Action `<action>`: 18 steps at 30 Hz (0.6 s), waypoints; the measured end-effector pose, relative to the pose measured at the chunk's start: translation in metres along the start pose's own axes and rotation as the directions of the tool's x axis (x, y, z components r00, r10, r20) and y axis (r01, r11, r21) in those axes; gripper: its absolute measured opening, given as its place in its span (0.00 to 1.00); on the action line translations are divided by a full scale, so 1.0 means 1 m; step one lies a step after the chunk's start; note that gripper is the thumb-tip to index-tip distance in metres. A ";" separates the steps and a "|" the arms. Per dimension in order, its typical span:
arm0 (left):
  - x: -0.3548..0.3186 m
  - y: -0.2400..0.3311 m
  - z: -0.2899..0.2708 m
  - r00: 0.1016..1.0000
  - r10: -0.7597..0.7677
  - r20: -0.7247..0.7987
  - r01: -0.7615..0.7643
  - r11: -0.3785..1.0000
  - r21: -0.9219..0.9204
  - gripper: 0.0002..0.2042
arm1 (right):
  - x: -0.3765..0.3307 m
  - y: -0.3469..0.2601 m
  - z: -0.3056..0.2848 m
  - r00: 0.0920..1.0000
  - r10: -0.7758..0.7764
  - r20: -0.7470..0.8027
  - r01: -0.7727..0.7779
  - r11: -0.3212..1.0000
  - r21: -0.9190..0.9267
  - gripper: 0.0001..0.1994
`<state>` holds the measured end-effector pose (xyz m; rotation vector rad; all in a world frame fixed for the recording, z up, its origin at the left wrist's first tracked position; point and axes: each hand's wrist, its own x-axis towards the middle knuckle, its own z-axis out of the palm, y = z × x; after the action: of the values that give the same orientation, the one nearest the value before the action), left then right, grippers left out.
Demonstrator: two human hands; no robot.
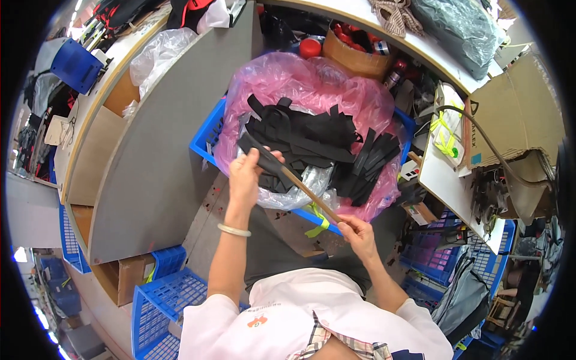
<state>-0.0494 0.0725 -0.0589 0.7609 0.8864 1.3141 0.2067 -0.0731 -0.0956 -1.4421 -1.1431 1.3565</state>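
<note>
A flat brown stick [312, 195] slants between my hands, over the near side of a blue crate lined with pink plastic. My right hand [359, 235] pinches its near end. At the far end the stick meets a black fabric strip [259, 157]; whether it runs inside or under the fabric, I cannot tell. My left hand [244, 175] is closed on this strip, thumb on top. Beneath lies a heap of similar black strips [306, 133] in the crate, with another bundle of strips [367, 168] at its right side.
The blue crate [207, 129] stands between a grey curved panel [159, 138] on the left and a white worktop [447, 180] on the right. Behind it is a round brown container [354, 54] with red items. Another blue crate [171, 297] sits at my lower left.
</note>
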 end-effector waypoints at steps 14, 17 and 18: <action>0.004 -0.036 -0.104 0.855 -0.011 -0.518 -0.026 0.998 -0.065 0.13 | 0.141 0.109 -0.021 0.968 -0.228 0.105 0.245 0.763 -0.599 0.10; -0.002 -0.049 -0.084 0.914 -0.137 -0.382 0.127 0.991 -0.053 0.11 | 0.169 0.121 0.000 0.968 -0.236 0.088 0.225 0.650 -0.726 0.10; -0.003 -0.062 -0.076 0.923 -0.197 -0.329 0.179 0.980 -0.084 0.11 | 0.175 0.124 0.008 0.956 -0.277 0.097 0.244 0.566 -0.788 0.10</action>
<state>-0.0871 0.0605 -0.1493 0.4012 1.1629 1.3095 0.2089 0.0668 -0.2588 -1.7722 -2.0052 0.5723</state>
